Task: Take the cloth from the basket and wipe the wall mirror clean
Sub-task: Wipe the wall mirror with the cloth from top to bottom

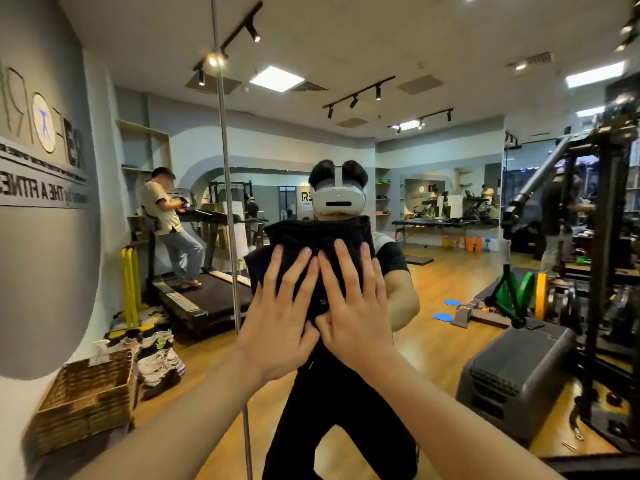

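Observation:
A black cloth [318,237] lies flat against the wall mirror [433,209] straight ahead of me. My left hand [280,310] and my right hand [353,303] press on it side by side, fingers straight and spread, pointing up. The hands cover the lower half of the cloth. The mirror fills most of the view and shows my own reflection behind the cloth. A woven wicker basket [86,393] stands on the floor at the lower left, by the mirror's base.
A vertical seam [228,202] runs down the mirror just left of my hands. Beside the basket I see several pairs of shoes [157,358]. The glass reflects a person on a treadmill [204,296], a black step box [516,379] and gym machines at the right.

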{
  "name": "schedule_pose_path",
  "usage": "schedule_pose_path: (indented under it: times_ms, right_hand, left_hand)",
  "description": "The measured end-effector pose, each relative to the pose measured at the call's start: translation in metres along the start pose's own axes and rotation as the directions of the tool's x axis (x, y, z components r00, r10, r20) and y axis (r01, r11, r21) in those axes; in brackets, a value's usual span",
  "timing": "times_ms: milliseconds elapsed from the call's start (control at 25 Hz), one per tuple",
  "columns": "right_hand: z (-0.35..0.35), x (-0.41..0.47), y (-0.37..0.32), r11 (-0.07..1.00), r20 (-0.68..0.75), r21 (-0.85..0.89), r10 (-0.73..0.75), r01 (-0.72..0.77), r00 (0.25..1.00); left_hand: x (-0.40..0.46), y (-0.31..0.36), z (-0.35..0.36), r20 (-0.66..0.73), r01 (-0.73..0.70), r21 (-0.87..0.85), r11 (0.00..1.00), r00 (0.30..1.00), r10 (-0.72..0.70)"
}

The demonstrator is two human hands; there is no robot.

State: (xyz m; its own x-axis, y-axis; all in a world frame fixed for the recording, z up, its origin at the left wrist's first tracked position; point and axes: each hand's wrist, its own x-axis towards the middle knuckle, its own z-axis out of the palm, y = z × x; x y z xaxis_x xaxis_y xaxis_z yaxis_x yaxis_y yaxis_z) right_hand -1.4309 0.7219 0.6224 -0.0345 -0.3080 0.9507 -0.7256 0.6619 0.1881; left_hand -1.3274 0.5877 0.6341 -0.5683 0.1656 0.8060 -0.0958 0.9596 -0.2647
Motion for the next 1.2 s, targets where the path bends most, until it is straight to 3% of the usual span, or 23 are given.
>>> schedule_pose_path:
  times_ms: [160, 320, 520, 680, 800, 920, 1040, 1200]
  right_hand:
    - [-0.011, -0.084, 0.079, 0.994, -0.009, -0.02, 0.111, -0.111, 0.994]
    - [-0.04, -0.046, 0.14, 0.987, -0.048, -0.008, 0.161, -0.162, 0.986]
    - [-0.062, 0.1, 0.133, 0.977, -0.109, 0.005, 0.212, -0.212, 0.971]
    - [-0.053, 0.169, 0.049, 0.995, -0.038, 0.08, 0.069, -0.066, 0.997]
    - [-0.022, 0.133, -0.01, 0.991, -0.032, 0.127, -0.036, 0.04, 0.999]
    - [0.0, 0.068, -0.016, 0.983, -0.037, 0.149, -0.101, 0.105, 0.994]
    - [0.001, 0.015, 0.023, 0.975, -0.038, 0.155, -0.153, 0.157, 0.988]
    - [-0.024, -0.018, 0.111, 0.981, -0.057, 0.148, -0.119, 0.127, 0.991]
  left_hand:
    - [0.01, 0.102, 0.053, 0.021, -0.066, 0.0, 0.998, 0.998, 0.066]
    - [0.079, 0.147, 0.041, -0.001, -0.072, 0.002, 0.997, 0.997, 0.072]
    - [0.183, 0.082, -0.04, -0.097, -0.022, 0.062, 0.998, 0.995, 0.028]
    - [0.158, -0.018, -0.073, -0.108, 0.15, 0.115, 0.982, 0.985, -0.138]
    - [0.085, -0.052, -0.06, -0.085, 0.21, 0.166, 0.963, 0.976, -0.199]
    - [0.023, -0.023, -0.025, -0.069, 0.238, 0.141, 0.961, 0.971, -0.23]
    - [0.001, 0.033, 0.011, -0.096, 0.233, 0.069, 0.97, 0.97, -0.226]
    - [0.042, 0.121, 0.045, -0.179, 0.194, 0.037, 0.98, 0.966, -0.184]
